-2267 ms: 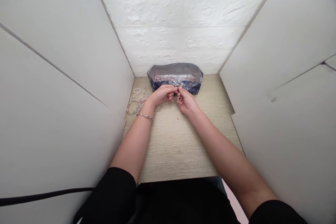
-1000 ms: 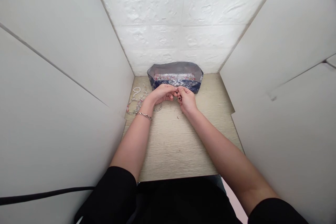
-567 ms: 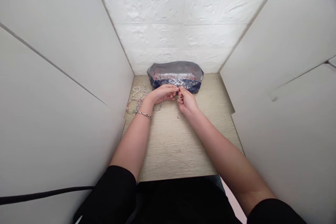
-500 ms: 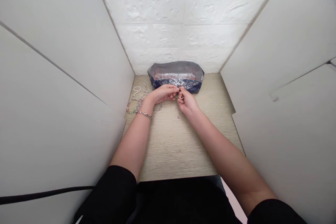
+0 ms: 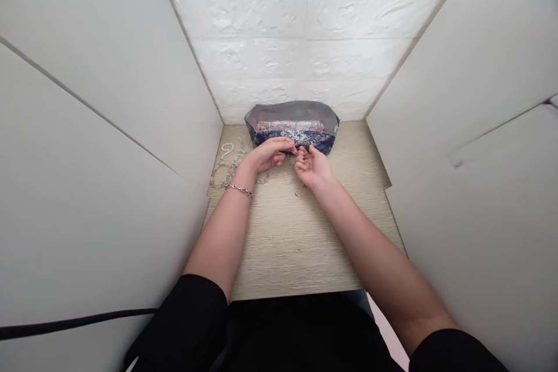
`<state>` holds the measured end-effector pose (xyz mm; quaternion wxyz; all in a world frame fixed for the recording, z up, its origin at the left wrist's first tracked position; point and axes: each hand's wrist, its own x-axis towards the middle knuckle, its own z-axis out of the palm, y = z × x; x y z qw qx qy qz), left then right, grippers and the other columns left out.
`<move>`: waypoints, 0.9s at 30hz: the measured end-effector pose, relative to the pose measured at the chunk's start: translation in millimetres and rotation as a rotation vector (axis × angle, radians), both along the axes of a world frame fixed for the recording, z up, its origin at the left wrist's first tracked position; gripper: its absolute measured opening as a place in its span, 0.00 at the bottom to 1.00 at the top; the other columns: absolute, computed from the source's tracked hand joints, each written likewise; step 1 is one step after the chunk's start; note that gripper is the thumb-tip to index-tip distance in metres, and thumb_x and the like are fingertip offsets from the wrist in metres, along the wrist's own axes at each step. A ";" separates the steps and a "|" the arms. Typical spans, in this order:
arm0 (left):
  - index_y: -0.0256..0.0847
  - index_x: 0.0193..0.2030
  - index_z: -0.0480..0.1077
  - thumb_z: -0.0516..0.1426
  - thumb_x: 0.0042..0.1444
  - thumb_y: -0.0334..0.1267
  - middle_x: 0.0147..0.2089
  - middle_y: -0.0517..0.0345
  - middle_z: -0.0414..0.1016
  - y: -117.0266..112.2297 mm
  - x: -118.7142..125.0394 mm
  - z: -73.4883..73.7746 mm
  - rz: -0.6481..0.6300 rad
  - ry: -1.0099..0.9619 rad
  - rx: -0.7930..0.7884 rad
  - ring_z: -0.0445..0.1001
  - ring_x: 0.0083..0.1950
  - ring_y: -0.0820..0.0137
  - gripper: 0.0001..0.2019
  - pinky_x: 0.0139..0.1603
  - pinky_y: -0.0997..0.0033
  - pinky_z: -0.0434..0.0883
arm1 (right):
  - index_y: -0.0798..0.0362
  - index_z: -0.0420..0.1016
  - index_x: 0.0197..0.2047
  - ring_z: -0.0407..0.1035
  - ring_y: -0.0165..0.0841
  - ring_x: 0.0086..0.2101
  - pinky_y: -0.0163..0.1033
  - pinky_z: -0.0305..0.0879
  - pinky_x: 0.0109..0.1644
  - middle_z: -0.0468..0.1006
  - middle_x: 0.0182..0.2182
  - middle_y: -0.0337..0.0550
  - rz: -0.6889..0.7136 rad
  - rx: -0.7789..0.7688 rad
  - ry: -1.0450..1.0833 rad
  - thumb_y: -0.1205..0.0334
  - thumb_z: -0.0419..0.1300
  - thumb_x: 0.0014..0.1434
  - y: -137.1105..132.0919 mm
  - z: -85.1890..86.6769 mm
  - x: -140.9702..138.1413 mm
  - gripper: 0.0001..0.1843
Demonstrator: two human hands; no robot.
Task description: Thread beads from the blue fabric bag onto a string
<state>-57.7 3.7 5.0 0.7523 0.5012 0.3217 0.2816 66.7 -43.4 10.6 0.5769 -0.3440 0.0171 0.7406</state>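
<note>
Half a second ago the fingertips of both hands met in a tight pinch just in front of the pouch. Now they have come apart. The right hand [image 5: 313,167] has rolled palm-up and its fingers are loosely curled and half open, with the thumb raised towards the pouch. The left hand [image 5: 267,155] is still palm-down. Its fingers are curled, with the tips drawn together at the pouch's near rim. I cannot tell whether they pinch anything, as it would be too small to see. A chain bracelet [image 5: 239,190] sits on the left wrist as before.

The pouch [image 5: 291,111], dark blue patterned cloth with a silvery lining, has not moved. It stands open at the far end of the desk [image 5: 288,244], against the white brick-textured back wall [image 5: 300,29]. There are small beads [image 5: 290,126] inside it. The bead strands [image 5: 226,163] lie where they were, on the desk just left of the left wrist, close to the left panel [image 5: 108,99].

The desk is a narrow bay. The left panel and the right panel [image 5: 471,70] close in both sides, and the back wall closes the far end. Bare desk runs from the hands back to the near edge and to the right of the pouch. A black cable [image 5: 74,325] crosses the lower left, outside the bay.
</note>
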 end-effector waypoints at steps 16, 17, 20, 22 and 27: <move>0.33 0.29 0.64 0.57 0.46 0.32 0.24 0.61 0.67 0.9 2.0 -4.3 -0.004 -0.087 -0.024 0.64 0.23 0.82 0.05 0.29 0.78 0.63 | 0.56 0.59 0.29 0.63 0.19 0.24 0.20 0.64 0.25 0.64 0.25 0.40 -0.151 -0.092 -0.066 0.81 0.41 0.51 -1.7 4.7 -9.6 0.14; 0.33 0.29 0.64 0.57 0.46 0.32 0.24 0.61 0.67 0.8 2.1 -4.3 -0.004 -0.085 -0.021 0.64 0.23 0.82 0.05 0.29 0.78 0.63 | 0.56 0.60 0.29 0.62 0.18 0.22 0.19 0.63 0.23 0.63 0.24 0.39 -0.149 -0.074 -0.084 0.80 0.41 0.53 -1.9 4.8 -10.3 0.13; 0.33 0.28 0.64 0.57 0.45 0.32 0.23 0.62 0.65 0.9 2.1 -4.9 -0.008 -0.083 -0.014 0.63 0.23 0.82 0.05 0.28 0.78 0.62 | 0.56 0.61 0.28 0.57 0.17 0.18 0.19 0.56 0.18 0.63 0.21 0.37 -0.147 0.001 -0.140 0.76 0.42 0.57 -3.2 4.8 -12.3 0.11; 0.33 0.28 0.64 0.57 0.45 0.32 0.21 0.63 0.64 1.0 2.0 -5.5 -0.011 -0.087 -0.010 0.62 0.22 0.83 0.05 0.28 0.78 0.62 | 0.57 0.59 0.27 0.56 0.17 0.17 0.19 0.53 0.16 0.63 0.19 0.36 -0.149 0.050 -0.159 0.74 0.43 0.58 -3.8 4.0 -13.2 0.11; 0.34 0.27 0.64 0.57 0.45 0.33 0.20 0.64 0.62 1.1 2.2 -6.5 0.001 -0.096 -0.008 0.61 0.21 0.82 0.05 0.26 0.79 0.60 | 0.58 0.58 0.24 0.53 0.16 0.15 0.20 0.48 0.14 0.62 0.17 0.34 -0.146 0.109 -0.152 0.66 0.45 0.60 -1.8 -0.8 -12.0 0.13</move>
